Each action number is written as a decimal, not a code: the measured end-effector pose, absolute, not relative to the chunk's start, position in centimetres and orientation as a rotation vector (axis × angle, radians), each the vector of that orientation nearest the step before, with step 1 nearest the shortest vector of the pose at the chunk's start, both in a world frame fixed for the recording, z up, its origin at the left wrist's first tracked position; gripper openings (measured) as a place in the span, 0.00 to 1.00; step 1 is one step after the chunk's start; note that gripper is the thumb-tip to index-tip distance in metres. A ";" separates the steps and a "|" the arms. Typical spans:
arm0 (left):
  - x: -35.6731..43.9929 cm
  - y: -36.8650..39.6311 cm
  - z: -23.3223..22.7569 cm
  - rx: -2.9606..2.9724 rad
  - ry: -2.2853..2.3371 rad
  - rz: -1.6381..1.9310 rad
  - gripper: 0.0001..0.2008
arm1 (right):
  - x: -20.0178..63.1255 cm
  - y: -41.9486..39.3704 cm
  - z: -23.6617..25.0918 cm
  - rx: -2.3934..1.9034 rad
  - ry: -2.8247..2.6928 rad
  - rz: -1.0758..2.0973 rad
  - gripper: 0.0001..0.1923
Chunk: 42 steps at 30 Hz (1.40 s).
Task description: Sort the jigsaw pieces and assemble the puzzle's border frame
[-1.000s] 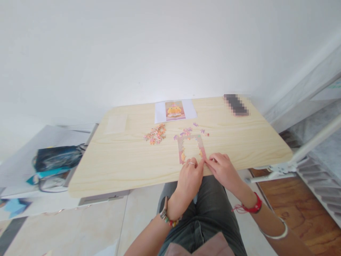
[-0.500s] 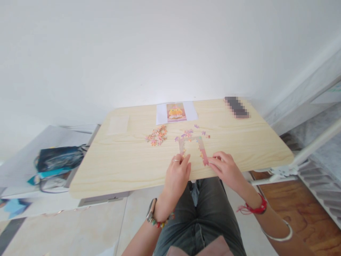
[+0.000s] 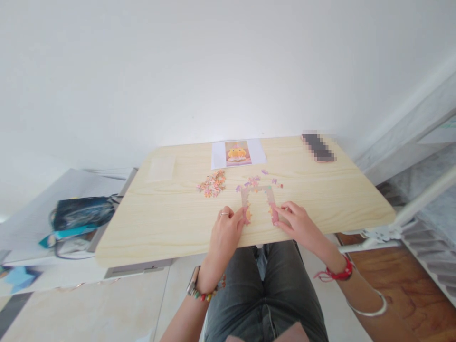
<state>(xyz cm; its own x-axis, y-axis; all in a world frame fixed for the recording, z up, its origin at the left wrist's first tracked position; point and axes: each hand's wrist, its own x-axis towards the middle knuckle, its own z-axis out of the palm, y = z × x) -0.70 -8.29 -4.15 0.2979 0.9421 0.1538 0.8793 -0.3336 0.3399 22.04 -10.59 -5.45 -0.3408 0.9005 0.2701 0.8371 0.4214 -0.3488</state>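
Note:
A partly joined jigsaw puzzle (image 3: 258,189) lies flat on the table, a three-sided border of pieces with its gap toward me. Its left strip shows pink and yellow at the near end; the right strip is pink there too. My left hand (image 3: 225,232) has its thumb and bent fingers closed against the left strip's outer edge. On the opposite side, my right hand (image 3: 297,222) grips the right strip's outer edge with thumb and forefinger. Some fingertip contact is too small to make out. Loose purple and pink puzzle pieces (image 3: 253,181) lie just beyond the top strip.
A heap of mixed puzzle pieces (image 3: 213,184) sits left of the border. Behind is a printed picture sheet (image 3: 218,156). A pale translucent sheet (image 3: 161,169) lies at the table's left, and a blurred-out phone (image 3: 318,147) at the back right. The wooden table (image 3: 160,223) meets a white wall.
My left hand has shifted left, uncovering the left strip's lower end. My right hand's thumb and forefinger have spread along the right strip, which stands straighter. The view has tilted slightly.

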 end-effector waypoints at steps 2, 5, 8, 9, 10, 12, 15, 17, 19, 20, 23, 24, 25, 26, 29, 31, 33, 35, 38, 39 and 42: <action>-0.8 -8.3 -4.2 2.374 1.688 0.500 0.14 | 22.3 -10.4 -5.1 -1.475 -2.250 0.212 0.18; -1.0 -8.2 -4.5 2.400 1.695 0.543 0.14 | 23.3 -8.9 -4.4 -1.471 -2.172 0.168 0.14; -1.1 -8.2 -4.7 2.430 1.701 0.601 0.13 | 24.4 -6.0 -3.9 -1.513 -2.096 0.119 0.12; -1.0 -8.3 -4.7 2.434 1.702 0.618 0.13 | 24.7 -5.0 -3.9 -1.534 -2.104 0.114 0.10; -1.0 -8.3 -4.7 2.435 1.701 0.633 0.12 | 25.0 -4.1 -4.0 -1.554 -2.126 0.108 0.09; -0.8 -8.5 -4.6 2.430 1.694 0.655 0.12 | 25.2 -2.6 -4.4 -1.602 -2.155 0.096 0.08; -0.8 -8.7 -4.5 2.427 1.694 0.662 0.12 | 25.3 -1.7 -5.1 -1.655 -2.179 0.099 0.07; -0.9 -8.7 -4.5 2.426 1.699 0.662 0.13 | 25.2 -1.8 -5.2 -1.672 -2.188 0.098 0.07; -1.1 -8.7 -4.6 2.424 1.699 0.667 0.13 | 25.1 -2.3 -5.2 -1.692 -2.201 0.083 0.06; -1.2 -8.7 -4.6 2.424 1.698 0.670 0.13 | 25.0 -2.6 -5.1 -1.710 -2.207 0.070 0.05; -1.3 -8.7 -4.7 2.423 1.702 0.683 0.12 | 24.6 -4.1 -4.6 -1.815 -2.201 0.015 0.06; -1.4 -8.6 -4.8 2.423 1.702 0.688 0.12 | 24.5 -4.7 -4.5 -1.849 -2.202 0.013 0.07; -1.4 -8.6 -4.8 2.423 1.699 0.693 0.12 | 24.5 -5.2 -4.3 -1.867 -2.213 0.036 0.08; -1.4 -8.6 -4.8 2.425 1.695 0.699 0.12 | 24.5 -5.6 -4.2 -1.862 -2.235 0.088 0.09; -1.4 -8.4 -4.7 2.433 1.672 0.706 0.12 | 25.1 -6.1 -3.7 -1.718 -2.285 0.297 0.08; -1.2 -8.4 -4.5 2.436 1.660 0.703 0.12 | 25.7 -5.7 -3.5 -1.603 -2.276 0.341 0.08; -1.0 -8.4 -4.3 2.429 1.645 0.696 0.12 | 26.2 -4.9 -3.4 -1.521 -2.296 0.332 0.13; -0.8 -8.4 -4.1 2.420 1.625 0.689 0.11 | 26.5 -4.1 -3.4 -1.448 -2.362 0.358 0.12; -0.5 -8.5 -4.1 2.404 1.603 0.686 0.12 | 26.6 -3.2 -3.5 -1.368 -2.439 0.414 0.09; -0.5 -8.5 -4.1 2.397 1.600 0.687 0.12 | 26.5 -3.1 -3.6 -1.356 -2.452 0.412 0.09; -0.3 -8.5 -4.1 2.378 1.592 0.684 0.13 | 26.3 -3.1 -3.8 -1.335 -2.483 0.343 0.07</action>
